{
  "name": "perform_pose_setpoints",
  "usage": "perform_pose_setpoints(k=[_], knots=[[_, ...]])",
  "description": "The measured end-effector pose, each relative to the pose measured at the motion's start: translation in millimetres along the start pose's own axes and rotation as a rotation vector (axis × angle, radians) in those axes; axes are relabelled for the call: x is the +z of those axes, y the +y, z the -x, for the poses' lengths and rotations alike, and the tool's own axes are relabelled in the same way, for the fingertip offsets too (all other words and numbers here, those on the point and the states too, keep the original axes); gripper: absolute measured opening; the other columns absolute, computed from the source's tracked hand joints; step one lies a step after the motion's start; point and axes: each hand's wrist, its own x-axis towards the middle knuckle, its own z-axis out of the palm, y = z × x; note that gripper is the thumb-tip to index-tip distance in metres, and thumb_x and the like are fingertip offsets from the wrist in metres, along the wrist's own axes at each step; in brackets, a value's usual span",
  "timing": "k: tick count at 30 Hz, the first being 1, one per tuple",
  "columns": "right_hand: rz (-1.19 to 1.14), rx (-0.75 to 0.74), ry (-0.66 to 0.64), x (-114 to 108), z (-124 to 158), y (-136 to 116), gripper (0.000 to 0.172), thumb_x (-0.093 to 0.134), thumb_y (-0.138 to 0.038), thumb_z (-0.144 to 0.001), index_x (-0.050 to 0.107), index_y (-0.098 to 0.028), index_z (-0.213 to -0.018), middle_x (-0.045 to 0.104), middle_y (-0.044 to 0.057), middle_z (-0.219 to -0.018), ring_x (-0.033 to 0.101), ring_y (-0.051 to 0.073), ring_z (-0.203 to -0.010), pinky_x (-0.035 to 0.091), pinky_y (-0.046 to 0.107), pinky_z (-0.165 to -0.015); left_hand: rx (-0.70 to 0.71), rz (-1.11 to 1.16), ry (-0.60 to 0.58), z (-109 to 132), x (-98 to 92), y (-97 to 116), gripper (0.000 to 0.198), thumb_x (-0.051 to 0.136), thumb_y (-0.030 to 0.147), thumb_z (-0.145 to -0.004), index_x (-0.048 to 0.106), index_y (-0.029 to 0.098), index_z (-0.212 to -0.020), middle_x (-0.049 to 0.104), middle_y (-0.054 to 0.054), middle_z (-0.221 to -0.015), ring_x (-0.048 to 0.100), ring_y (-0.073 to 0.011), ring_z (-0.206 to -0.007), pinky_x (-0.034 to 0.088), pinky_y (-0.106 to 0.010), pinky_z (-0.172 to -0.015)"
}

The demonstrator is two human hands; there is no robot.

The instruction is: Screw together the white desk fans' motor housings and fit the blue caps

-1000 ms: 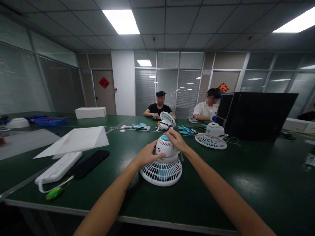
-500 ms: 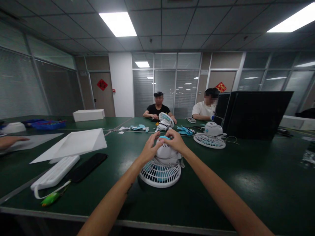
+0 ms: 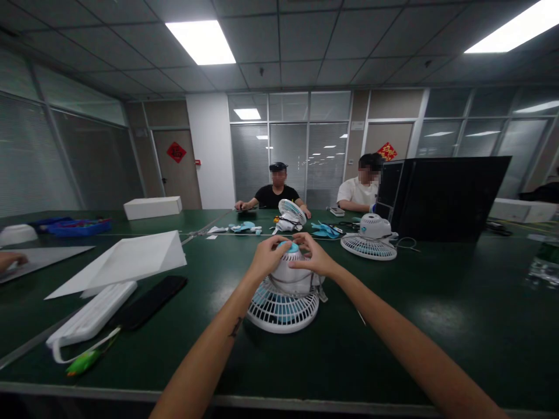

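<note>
A small white fan (image 3: 283, 305) lies grille-down on the green table (image 3: 393, 331) in front of me, its round motor housing pointing up with a blue cap on top. My left hand (image 3: 266, 258) curls over the left side of the housing, fingers closed on it. My right hand (image 3: 313, 257) grips the right side and top, fingers bent around the blue cap. Both forearms reach in from the lower edge.
A second fan (image 3: 369, 235) lies grille-down at right beside a black monitor (image 3: 441, 198). A black phone (image 3: 151, 299), white keyboard (image 3: 89, 317), green-tipped tool (image 3: 82, 361) and white sheets (image 3: 126, 262) sit left. Two people sit opposite with another fan (image 3: 290, 214) and blue blades (image 3: 325, 230). Someone's hand (image 3: 9, 260) shows far left.
My left hand has climbed from the side of the housing to its top, meeting my right hand at the blue cap. The view has shifted slightly.
</note>
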Motion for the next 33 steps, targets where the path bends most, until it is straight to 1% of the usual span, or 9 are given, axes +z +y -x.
perform_pose_setpoints(k=[2,3,5,8,12,19,23,26,33], knots=[[-0.016,0.046,0.009,-1.0,10.3,4.1,0.084,0.087,-0.045,-0.052,0.046,-0.022,-0.122,0.058,0.011,-0.121,0.060,0.024,-0.110,0.048,0.039,-0.091,0.012,0.028,0.016,1.8,1.8,-2.3,0.025,0.059,0.036,-0.085,0.074,0.017,-0.093,0.075,-0.007,-0.098,0.068,-0.0231,-0.092,0.051,-0.034,-0.087],[0.005,0.044,0.028,-0.2,14.5,5.4,0.083,0.087,-0.045,-0.053,0.047,-0.021,-0.122,0.059,0.011,-0.120,0.059,0.025,-0.111,0.047,0.040,-0.094,0.033,0.030,0.032,2.3,2.9,-2.9,0.024,0.060,0.036,-0.084,0.074,0.017,-0.091,0.074,-0.007,-0.099,0.067,-0.0230,-0.095,0.051,-0.034,-0.089],[0.083,0.022,0.049,3.0,20.1,6.2,0.074,0.086,-0.047,-0.057,0.051,-0.021,-0.116,0.063,0.010,-0.115,0.061,0.025,-0.109,0.047,0.042,-0.096,0.090,0.006,0.073,3.3,5.1,-2.5,0.024,0.065,0.038,-0.082,0.075,0.017,-0.088,0.072,-0.008,-0.099,0.066,-0.0230,-0.098,0.049,-0.034,-0.093],[0.201,0.001,0.056,6.9,22.4,3.9,0.060,0.084,-0.051,-0.061,0.057,-0.022,-0.105,0.067,0.006,-0.105,0.064,0.024,-0.099,0.050,0.041,-0.090,0.117,-0.053,0.109,5.4,6.9,1.3,0.027,0.072,0.043,-0.077,0.076,0.017,-0.085,0.069,-0.007,-0.095,0.065,-0.0223,-0.094,0.050,-0.034,-0.090],[0.236,-0.033,0.059,5.2,21.2,-1.4,0.057,0.083,-0.053,-0.061,0.059,-0.022,-0.102,0.069,0.005,-0.099,0.066,0.023,-0.093,0.051,0.038,-0.084,0.094,-0.142,0.111,8.3,5.2,8.3,0.033,0.073,0.044,-0.075,0.077,0.017,-0.092,0.070,-0.007,-0.094,0.066,-0.0231,-0.089,0.051,-0.034,-0.086],[0.199,-0.060,-0.036,-5.1,17.1,-6.2,0.058,0.083,-0.047,-0.064,0.060,-0.020,-0.110,0.070,0.007,-0.106,0.066,0.025,-0.100,0.050,0.040,-0.091,0.167,-0.319,-0.018,6.9,-3.1,13.3,0.039,0.064,0.041,-0.083,0.074,0.018,-0.113,0.073,-0.009,-0.107,0.068,-0.0260,-0.097,0.051,-0.034,-0.090],[0.177,-0.051,-0.043,-6.6,15.7,-3.7,0.058,0.083,-0.045,-0.064,0.060,-0.020,-0.110,0.070,0.007,-0.108,0.066,0.025,-0.101,0.050,0.040,-0.093,0.160,-0.285,-0.104,4.7,-6.5,11.9,0.044,0.061,0.038,-0.085,0.069,0.017,-0.123,0.071,-0.010,-0.121,0.066,-0.0281,-0.110,0.046,-0.036,-0.102],[0.178,-0.050,-0.038,-6.5,16.0,-2.7,0.057,0.084,-0.044,-0.063,0.060,-0.020,-0.109,0.071,0.007,-0.106,0.066,0.025,-0.100,0.051,0.041,-0.092,0.151,-0.219,-0.155,2.1,-6.3,10.3,0.044,0.059,0.033,-0.085,0.068,0.017,-0.125,0.068,-0.009,-0.127,0.062,-0.0285,-0.120,0.041,-0.038,-0.109],[0.123,-0.062,-0.055,-6.0,14.2,2.9,0.055,0.083,-0.042,-0.064,0.060,-0.020,-0.110,0.071,0.006,-0.107,0.066,0.024,-0.102,0.050,0.041,-0.094,0.138,-0.155,-0.168,-2.1,3.5,5.6,0.042,0.047,0.018,-0.087,0.068,0.015,-0.123,0.067,-0.009,-0.129,0.058,-0.0244,-0.123,0.038,-0.037,-0.112]])
